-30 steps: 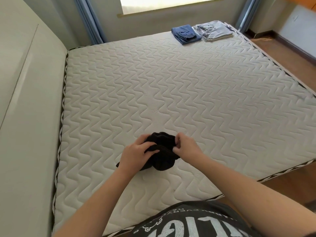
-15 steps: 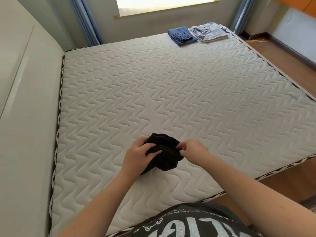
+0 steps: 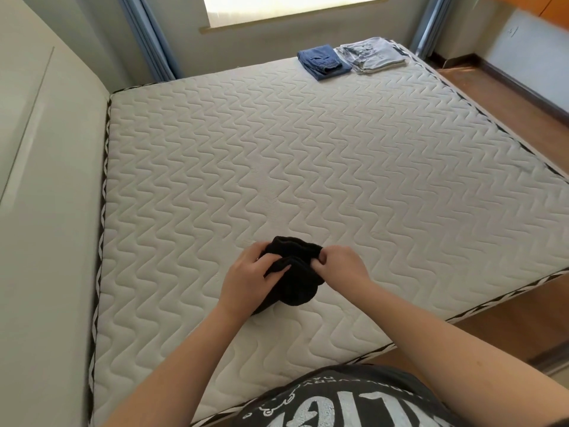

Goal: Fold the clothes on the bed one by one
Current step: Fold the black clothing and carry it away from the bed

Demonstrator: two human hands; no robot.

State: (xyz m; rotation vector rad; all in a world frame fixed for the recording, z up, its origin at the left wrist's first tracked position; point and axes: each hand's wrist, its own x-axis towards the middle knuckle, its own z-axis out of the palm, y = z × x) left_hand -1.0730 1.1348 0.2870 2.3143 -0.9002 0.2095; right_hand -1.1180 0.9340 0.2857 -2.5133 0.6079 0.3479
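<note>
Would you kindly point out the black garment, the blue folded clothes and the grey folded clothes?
black garment [image 3: 297,280]: head view, its middle.
blue folded clothes [image 3: 323,61]: head view, top layer.
grey folded clothes [image 3: 372,53]: head view, top layer.

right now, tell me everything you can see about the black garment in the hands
The black garment is small, dark, soft ribbed-looking fabric, bunched into a thick rounded bundle. It sits near the front edge of the white quilted mattress. The left hand grips its left side and the right hand pinches its upper right edge. What kind of garment it is cannot be told.

Quilted mattress, black garment, two folded piles
</note>
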